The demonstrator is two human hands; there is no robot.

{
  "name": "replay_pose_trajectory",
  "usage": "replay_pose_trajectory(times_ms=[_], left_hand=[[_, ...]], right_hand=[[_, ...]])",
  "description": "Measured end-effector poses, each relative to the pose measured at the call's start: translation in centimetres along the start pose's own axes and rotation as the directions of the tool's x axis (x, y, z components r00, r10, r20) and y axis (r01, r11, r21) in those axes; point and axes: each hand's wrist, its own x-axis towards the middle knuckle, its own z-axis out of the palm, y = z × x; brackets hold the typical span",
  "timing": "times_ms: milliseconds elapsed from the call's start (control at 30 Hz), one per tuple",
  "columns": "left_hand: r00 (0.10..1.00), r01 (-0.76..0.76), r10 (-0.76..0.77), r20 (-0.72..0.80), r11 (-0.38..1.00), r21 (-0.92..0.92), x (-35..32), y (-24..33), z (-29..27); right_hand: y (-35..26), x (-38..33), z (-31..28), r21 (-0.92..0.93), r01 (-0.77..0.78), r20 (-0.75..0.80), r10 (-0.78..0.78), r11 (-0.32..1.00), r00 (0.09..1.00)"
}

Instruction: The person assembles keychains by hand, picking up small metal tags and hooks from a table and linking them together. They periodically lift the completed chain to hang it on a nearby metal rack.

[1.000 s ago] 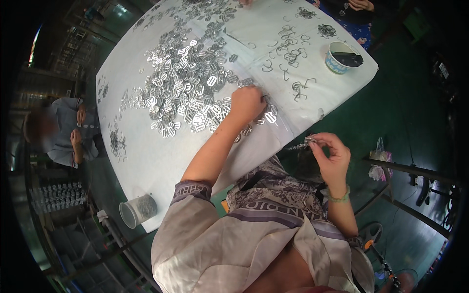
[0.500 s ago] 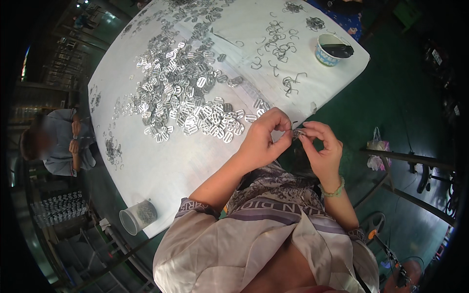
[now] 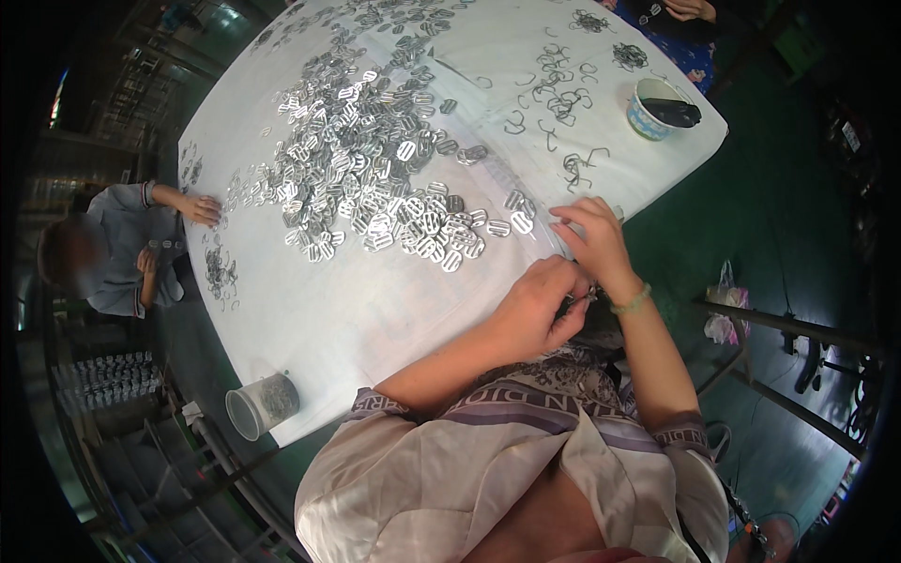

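Note:
Close to the table edge, my left hand [image 3: 544, 302] is closed, thumb against fingers, on a small metal piece [image 3: 589, 293] mostly hidden by the fingertips. My right hand [image 3: 598, 242] reaches over the edge just beyond it, fingers stretched out and apart, holding nothing I can see. Nearest to those fingers lie a few loose oval slotted metal buckles [image 3: 519, 221]. A large heap of the same silver buckles [image 3: 375, 178] spreads over the middle of the white-covered table [image 3: 328, 319].
Bent wire hooks [image 3: 561, 89] are scattered at the far right, beside a paper cup [image 3: 648, 117] with something black in it. A clear plastic cup [image 3: 263, 405] lies tipped at the near-left corner. Co-workers sit left [image 3: 122, 249] and far right [image 3: 690, 28].
My right hand has left the metal piece and moved forward to the table edge, fingers opening. My left hand shifted right and slightly nearer. The left co-worker's hand now reaches onto the table.

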Motion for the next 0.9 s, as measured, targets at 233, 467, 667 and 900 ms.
replay_pose_trajectory(times_ms=[233,467,667,900], left_hand=[[1.000,0.005,-0.005,0.003,1.000,0.006,-0.3,0.4,0.2],[1.000,0.002,-0.002,0.001,1.000,0.013,-0.2,-0.3,0.2],[1.000,-0.013,0.013,-0.002,1.000,0.009,-0.1,-0.5,0.4],[0.999,0.043,-0.043,0.007,0.999,0.020,0.0,-0.5,0.3]], right_hand=[[0.7,3.4,4.6,-0.133,-0.023,0.068,0.032,0.991,0.997],[1.1,3.0,2.5,-0.020,-0.330,0.098,0.331,0.944,0.939],[1.5,1.7,1.6,-0.015,-0.041,0.114,0.042,0.999,0.993],[0.9,2.9,0.2,-0.063,-0.201,0.231,0.210,0.978,0.950]])
